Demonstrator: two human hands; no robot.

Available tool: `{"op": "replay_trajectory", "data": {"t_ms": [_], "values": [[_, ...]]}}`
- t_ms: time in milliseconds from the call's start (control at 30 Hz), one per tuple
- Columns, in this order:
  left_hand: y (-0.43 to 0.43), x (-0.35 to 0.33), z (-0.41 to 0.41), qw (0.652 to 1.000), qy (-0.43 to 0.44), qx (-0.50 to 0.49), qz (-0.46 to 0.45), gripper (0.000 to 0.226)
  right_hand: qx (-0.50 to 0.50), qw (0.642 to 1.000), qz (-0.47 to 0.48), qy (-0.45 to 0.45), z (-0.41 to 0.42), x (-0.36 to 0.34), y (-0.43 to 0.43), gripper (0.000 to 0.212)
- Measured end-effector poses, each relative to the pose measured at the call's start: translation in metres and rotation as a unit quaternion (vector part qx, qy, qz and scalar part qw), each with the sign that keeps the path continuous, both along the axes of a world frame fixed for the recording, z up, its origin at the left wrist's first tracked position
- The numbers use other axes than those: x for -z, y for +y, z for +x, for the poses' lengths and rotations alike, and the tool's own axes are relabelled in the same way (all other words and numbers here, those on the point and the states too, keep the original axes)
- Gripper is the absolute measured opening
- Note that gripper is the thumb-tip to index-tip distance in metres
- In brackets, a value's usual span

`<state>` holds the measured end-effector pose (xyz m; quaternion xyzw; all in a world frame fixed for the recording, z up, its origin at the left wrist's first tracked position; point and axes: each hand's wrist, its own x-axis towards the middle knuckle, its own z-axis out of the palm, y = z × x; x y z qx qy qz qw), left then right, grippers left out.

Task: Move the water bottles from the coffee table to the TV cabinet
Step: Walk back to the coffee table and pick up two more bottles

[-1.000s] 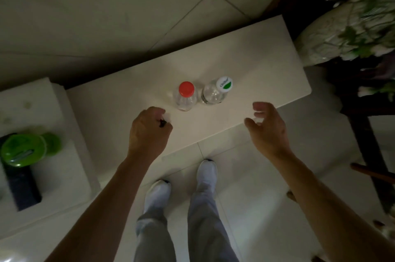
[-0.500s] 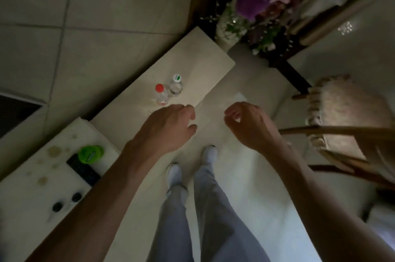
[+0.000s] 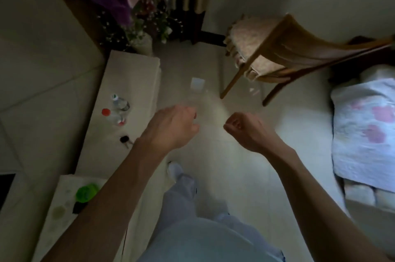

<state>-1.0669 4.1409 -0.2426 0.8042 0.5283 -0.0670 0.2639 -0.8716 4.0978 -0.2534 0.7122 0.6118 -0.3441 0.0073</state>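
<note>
Left-centre of frame: two small clear water bottles side by side on a low white top [image 3: 136, 73]. Red-capped bottle [image 3: 111, 115] has a red label band; white-capped bottle [image 3: 120, 102] has a green mark on its lid. Black keys [image 3: 125, 140] lie just below them.

Mid-frame, over the floor: left hand [image 3: 171, 127] has fingers loosely bent and is empty. Right hand [image 3: 245, 131] has fingers curled into the palm and is empty.

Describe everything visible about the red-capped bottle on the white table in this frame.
The red-capped bottle is small and looks like clear plastic, with a red screw cap and a patch of red label near its base. It stands upright on the long white table, close beside the white-capped bottle; whether they touch is unclear. The nearer left hand hangs apart from it, to its right.
</note>
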Motion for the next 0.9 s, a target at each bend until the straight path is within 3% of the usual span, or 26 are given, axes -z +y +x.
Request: {"op": "replay_trajectory", "data": {"t_ms": [200, 367, 567, 900], "values": [[-0.068, -0.020, 0.088, 0.992, -0.018, 0.122, 0.022, 0.034, 0.141, 0.990, 0.021, -0.015, 0.074, -0.017, -0.110, 0.038], [-0.158, -0.034, 0.158, 0.970, -0.012, 0.240, 0.032, 0.036, 0.247, 0.968, 0.035, -0.035, 0.125, -0.032, -0.238, 0.028], [-0.275, -0.054, 0.254, 0.907, -0.011, 0.419, 0.047, 0.036, 0.402, 0.915, 0.037, -0.023, 0.169, -0.039, -0.409, 0.026], [-0.447, -0.086, 0.370, 0.779, -0.049, 0.621, 0.075, 0.036, 0.628, 0.773, 0.090, -0.029, 0.187, -0.056, -0.619, 0.023]]}}
